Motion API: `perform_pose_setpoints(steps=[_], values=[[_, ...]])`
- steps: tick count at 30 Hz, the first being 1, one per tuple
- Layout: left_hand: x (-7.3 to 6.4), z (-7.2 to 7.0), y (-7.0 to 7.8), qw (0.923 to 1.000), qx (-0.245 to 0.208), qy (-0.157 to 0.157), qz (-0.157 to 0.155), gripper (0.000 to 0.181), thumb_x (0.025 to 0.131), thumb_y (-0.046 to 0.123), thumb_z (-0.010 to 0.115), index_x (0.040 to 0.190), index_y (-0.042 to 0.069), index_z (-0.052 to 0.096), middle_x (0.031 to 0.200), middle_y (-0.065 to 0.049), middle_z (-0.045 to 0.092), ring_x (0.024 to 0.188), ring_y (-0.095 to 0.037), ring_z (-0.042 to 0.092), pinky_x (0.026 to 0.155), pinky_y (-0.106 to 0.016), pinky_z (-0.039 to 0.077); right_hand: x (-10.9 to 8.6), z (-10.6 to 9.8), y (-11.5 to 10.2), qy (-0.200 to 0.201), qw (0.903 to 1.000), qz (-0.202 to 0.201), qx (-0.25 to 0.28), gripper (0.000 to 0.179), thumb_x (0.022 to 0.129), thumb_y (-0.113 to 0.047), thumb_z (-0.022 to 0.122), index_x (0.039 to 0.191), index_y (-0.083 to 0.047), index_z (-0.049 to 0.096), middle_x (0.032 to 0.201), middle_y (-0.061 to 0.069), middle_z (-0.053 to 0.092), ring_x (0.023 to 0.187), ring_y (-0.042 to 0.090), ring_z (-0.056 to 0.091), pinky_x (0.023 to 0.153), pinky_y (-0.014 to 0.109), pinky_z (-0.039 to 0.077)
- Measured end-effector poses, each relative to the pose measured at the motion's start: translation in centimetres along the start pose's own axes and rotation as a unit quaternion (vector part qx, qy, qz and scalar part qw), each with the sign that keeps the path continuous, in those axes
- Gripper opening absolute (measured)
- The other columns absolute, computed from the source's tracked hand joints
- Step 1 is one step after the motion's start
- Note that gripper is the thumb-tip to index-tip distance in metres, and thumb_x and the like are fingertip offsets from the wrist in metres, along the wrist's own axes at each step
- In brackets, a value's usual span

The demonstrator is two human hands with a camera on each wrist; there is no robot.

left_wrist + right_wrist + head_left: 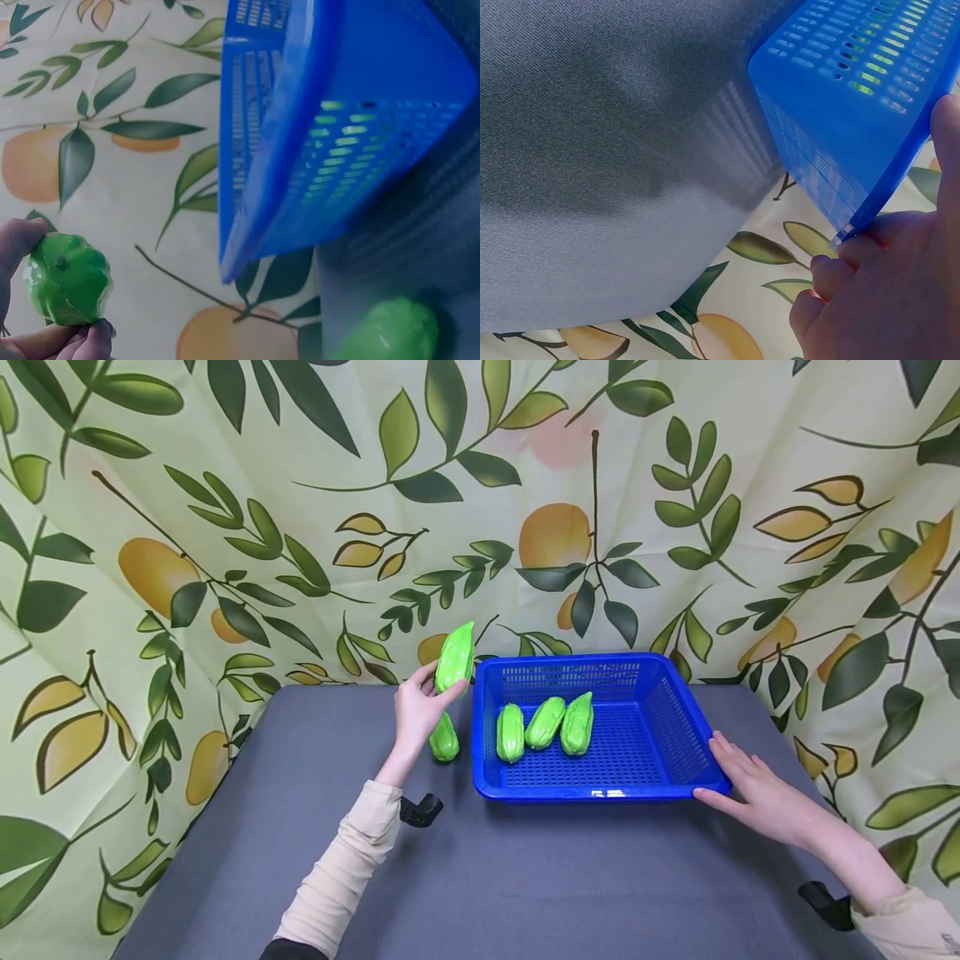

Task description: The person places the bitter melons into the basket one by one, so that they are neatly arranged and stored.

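Green gourd (pixel 455 657) in left hand (pixel 417 712)

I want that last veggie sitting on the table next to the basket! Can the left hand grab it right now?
Probably not yet. The left hand already has a green vegetable in its grip. The vegetable on the table lies right below, beside the blue basket, uncovered, so it looks reachable once that hand is free.

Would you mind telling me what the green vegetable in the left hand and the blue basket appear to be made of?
Green vegetable: probably glossy moulded plastic; bright highlights, uniform colour. Blue basket: rigid plastic with slotted walls and a shiny rim.
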State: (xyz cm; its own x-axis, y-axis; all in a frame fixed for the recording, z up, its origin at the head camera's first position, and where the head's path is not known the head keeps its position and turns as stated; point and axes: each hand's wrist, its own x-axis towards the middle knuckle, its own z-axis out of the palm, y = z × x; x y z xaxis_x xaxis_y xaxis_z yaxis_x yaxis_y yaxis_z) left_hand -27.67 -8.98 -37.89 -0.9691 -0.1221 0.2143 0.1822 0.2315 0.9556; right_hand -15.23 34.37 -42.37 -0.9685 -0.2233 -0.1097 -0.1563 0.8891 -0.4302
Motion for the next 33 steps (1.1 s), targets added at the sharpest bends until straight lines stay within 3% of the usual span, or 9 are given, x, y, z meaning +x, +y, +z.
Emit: perform_pose_setpoints(steps=[8,33], values=[[0.1,1.2,1.1,0.9998,-0.014,-0.008,0.009,0.058,0.075,0.014,0.08,0.126,-0.003,0.057,0.128,-0.024,0.058,0.118,-0.03,0.059,0.095,-0.037,0.052,0.0,-0.1,0.0,0.0,1.0,0.003,-0.002,0.093,0.093,-0.05,0.052,0.149,0.007,0.005,0.154,0.033,0.003,0.141,0.051,0.004,0.114,0.062,-0.007],[1.0,3.7,3.1,0.9982,0.025,-0.047,0.028,0.058,0.077,0.019,0.079,0.126,-0.003,0.057,0.126,-0.021,0.06,0.117,-0.03,0.06,0.094,-0.035,0.052,0.1,-0.1,-0.1,-0.002,1.0,0.001,0.004,0.092,0.093,-0.049,0.053,0.149,0.007,0.005,0.153,0.033,0.003,0.14,0.052,0.004,0.114,0.064,-0.004]])
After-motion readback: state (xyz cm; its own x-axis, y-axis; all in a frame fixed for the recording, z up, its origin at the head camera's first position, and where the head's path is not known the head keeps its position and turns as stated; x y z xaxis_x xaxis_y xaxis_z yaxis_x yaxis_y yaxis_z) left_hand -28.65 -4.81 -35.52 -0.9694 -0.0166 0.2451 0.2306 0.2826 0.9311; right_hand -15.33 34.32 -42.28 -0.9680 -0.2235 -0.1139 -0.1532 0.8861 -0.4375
